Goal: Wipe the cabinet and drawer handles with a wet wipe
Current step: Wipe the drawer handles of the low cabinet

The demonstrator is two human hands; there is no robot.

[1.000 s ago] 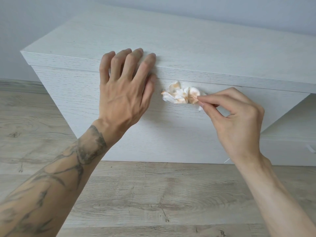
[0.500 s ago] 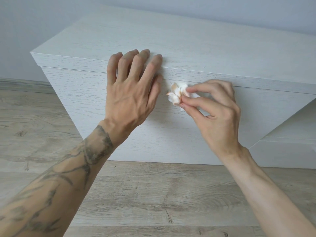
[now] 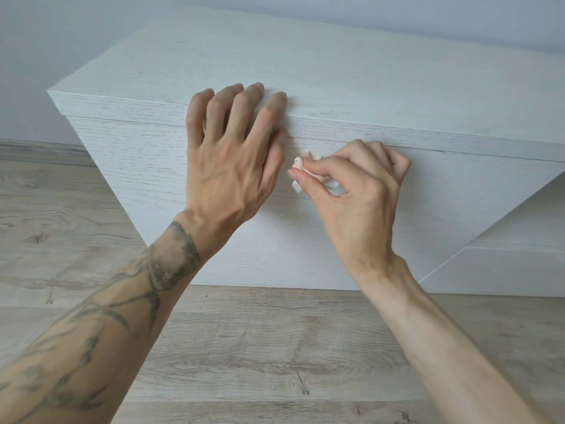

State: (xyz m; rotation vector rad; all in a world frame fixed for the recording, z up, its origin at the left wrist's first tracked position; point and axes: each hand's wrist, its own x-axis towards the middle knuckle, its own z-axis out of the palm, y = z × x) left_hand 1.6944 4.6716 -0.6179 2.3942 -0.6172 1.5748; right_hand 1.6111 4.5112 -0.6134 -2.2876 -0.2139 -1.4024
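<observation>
Left of the cabinet (image 3: 336, 71) lies wood-look floor (image 3: 61, 209) under a pale wall (image 3: 46, 41), and the left hand (image 3: 232, 160) rests flat on the cabinet's front, fingers spread and relaxed over its top edge, holding nothing. Just right of that hand, against the cabinet's front below the top edge, the crumpled wipe (image 3: 301, 160) is pinched between thumb and curled fingers of the right hand (image 3: 357, 203), which covers most of it and any handle there. At the cabinet's lower right stands a lower white unit (image 3: 504, 270).
</observation>
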